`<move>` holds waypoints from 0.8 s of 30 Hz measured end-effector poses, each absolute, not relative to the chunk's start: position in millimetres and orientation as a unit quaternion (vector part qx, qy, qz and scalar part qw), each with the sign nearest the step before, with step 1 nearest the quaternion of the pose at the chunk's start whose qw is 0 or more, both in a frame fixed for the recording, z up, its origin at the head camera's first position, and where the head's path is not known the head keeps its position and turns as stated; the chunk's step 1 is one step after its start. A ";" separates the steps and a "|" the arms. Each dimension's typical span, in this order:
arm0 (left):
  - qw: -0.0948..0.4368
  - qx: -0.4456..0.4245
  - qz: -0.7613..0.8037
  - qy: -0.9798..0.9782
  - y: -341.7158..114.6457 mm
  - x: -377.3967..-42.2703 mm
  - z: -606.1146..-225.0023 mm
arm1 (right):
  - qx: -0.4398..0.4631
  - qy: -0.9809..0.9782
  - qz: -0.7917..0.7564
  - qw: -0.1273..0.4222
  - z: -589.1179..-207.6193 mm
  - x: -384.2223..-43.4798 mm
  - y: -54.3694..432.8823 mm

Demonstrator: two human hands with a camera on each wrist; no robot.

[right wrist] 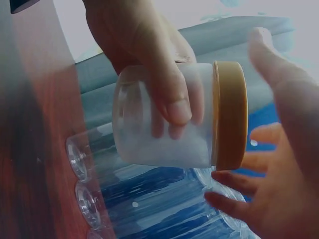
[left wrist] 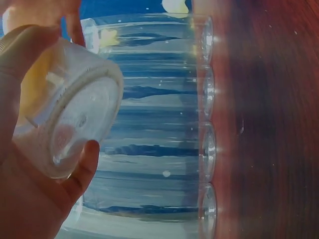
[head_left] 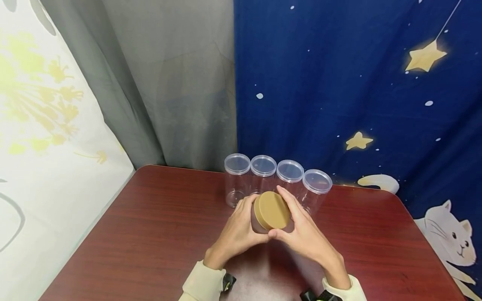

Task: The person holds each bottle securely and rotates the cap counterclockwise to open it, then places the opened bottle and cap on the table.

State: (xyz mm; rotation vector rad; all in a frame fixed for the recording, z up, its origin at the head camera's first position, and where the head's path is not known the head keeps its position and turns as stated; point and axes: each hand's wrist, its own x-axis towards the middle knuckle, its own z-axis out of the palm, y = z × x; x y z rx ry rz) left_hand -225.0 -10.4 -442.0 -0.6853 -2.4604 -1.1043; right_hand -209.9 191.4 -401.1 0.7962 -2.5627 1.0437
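A squat, frosted clear plastic jar (right wrist: 144, 144) with a tan screw lid (head_left: 273, 210) is held up over the table, its lid facing up towards the head camera. My left hand (head_left: 239, 230) grips the jar's body, thumb on one side and fingers on the other. The jar's round base (left wrist: 87, 119) shows in the left wrist view. Around the lid, my right hand (head_left: 306, 234) is spread, its thumb standing off the lid in the right wrist view and its fingertips (right wrist: 219, 199) right at the lid's edge.
Several tall clear jars with translucent lids (head_left: 290, 170) stand in a row just behind the hands, near the back edge of the reddish-brown table (head_left: 150, 234). A grey curtain (head_left: 180, 83) and a blue star-patterned curtain (head_left: 320, 83) hang behind. White patterned cloth (head_left: 56, 188) lies along the left side.
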 end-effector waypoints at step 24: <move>0.214 -0.254 -0.325 -0.885 -4.4 -225.8 -448.1 | 0.162 -0.940 0.256 0.156 -406.1 -206.7 177.4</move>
